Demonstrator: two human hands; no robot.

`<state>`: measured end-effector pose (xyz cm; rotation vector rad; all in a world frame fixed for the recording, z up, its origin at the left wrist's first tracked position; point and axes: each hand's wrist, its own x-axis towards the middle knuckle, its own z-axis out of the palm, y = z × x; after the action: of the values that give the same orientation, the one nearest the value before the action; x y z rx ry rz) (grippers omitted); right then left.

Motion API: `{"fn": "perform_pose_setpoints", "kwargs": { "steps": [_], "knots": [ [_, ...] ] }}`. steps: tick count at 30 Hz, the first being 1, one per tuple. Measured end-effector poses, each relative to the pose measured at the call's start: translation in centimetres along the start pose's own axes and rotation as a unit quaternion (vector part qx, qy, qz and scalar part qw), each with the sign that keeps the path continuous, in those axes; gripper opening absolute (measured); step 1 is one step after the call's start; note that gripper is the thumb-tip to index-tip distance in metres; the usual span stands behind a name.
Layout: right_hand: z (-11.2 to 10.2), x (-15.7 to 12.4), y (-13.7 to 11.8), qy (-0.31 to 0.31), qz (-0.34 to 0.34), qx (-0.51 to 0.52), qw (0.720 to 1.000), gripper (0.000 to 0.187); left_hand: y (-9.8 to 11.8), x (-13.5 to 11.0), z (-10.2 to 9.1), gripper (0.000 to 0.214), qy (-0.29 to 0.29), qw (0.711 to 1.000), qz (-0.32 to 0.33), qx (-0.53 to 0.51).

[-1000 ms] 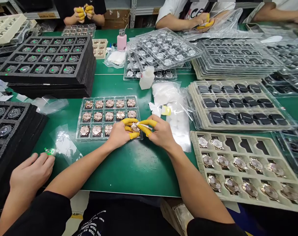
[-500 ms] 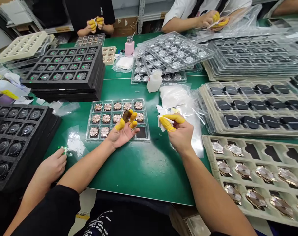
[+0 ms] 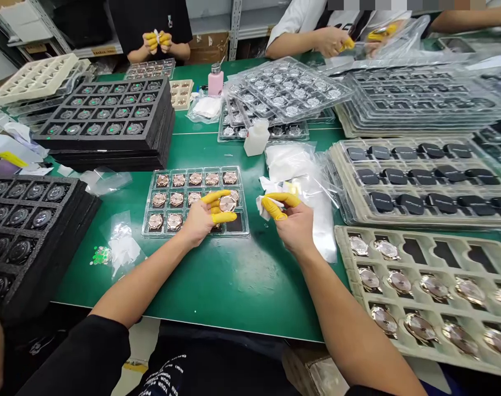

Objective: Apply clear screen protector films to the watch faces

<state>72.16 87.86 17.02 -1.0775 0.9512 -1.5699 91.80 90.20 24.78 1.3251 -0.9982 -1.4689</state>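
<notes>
My left hand [image 3: 205,217], yellow finger cots on its fingers, grips a rose-gold watch head [image 3: 228,203] by its edge, with the dial showing. Below it lies a clear plastic tray [image 3: 196,234] with several similar watch heads in its compartments; the front right compartment shows a bare dark base. My right hand [image 3: 294,220], with finger cots too, pinches a folded white cloth [image 3: 263,207] between thumb and fingers. A short gap parts the cloth from the watch head.
Black foam trays [image 3: 159,132] of watch parts are stacked at the left. A white bottle [image 3: 256,137] and a plastic bag [image 3: 289,159] lie beyond my right hand. A beige tray [image 3: 432,264] of watch heads stands at the right. Co-workers' gloved hands [image 3: 157,41] are across the table.
My left hand has turned over, so the watch head shows its dial instead of its dark back. A neighbour's hand at the left has drawn away from the green stickers.
</notes>
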Motion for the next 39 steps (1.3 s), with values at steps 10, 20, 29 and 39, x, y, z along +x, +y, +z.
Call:
{"fn": "perform_pose_setpoints", "kwargs": {
  "steps": [10, 20, 29, 39],
  "knots": [
    [1.9, -1.3, -0.4, -0.141, -0.278, -0.21, 0.927, 0.011, -1.3, -0.5, 0.7, 0.065, -0.001, 0.982, 0.029, 0.184],
    [1.5, -1.2, -0.1, -0.161, -0.327, -0.339, 0.867, 0.016, -1.6, -0.5, 0.8, 0.058, -0.013, 0.97, 0.021, 0.241],
    [1.3, -0.8, 0.2, -0.173, -0.335, -0.319, 0.869, 0.015, -1.6, -0.4, 0.7, 0.056, -0.015, 0.964, 0.021, 0.263],
    [1.3, -1.0, 0.5, -0.18, -0.301, -0.316, 0.882, 0.014, -1.6, -0.4, 0.9, 0.056, -0.016, 0.966, 0.022, 0.257]
  ]
}}
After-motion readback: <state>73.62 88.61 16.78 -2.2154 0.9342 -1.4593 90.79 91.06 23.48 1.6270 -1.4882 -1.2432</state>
